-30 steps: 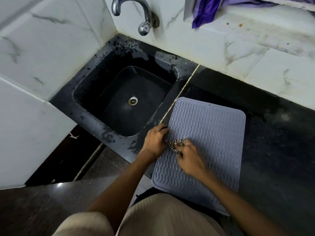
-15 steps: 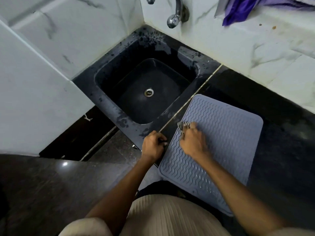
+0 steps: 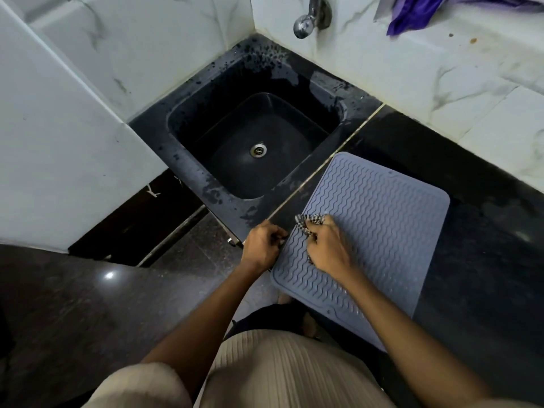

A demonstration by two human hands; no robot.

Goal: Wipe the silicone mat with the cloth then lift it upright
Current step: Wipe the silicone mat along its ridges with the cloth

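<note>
Wiping step, I'd say. The left hand [image 3: 263,245] is curled, pinching the silicone mat [image 3: 382,231] by its near-left edge on the dark counter [image 3: 485,260]. The right hand [image 3: 326,245] bunches the checkered cloth [image 3: 306,223] against the mat. Lifting it upright comes later and needs both edges gripped. The cloth is mostly hidden, and the tap [image 3: 306,22] is cut off.

Black sink [image 3: 188,160] under chrome tap [image 3: 306,22]; purple fabric [image 3: 418,10] on ledge.
</note>
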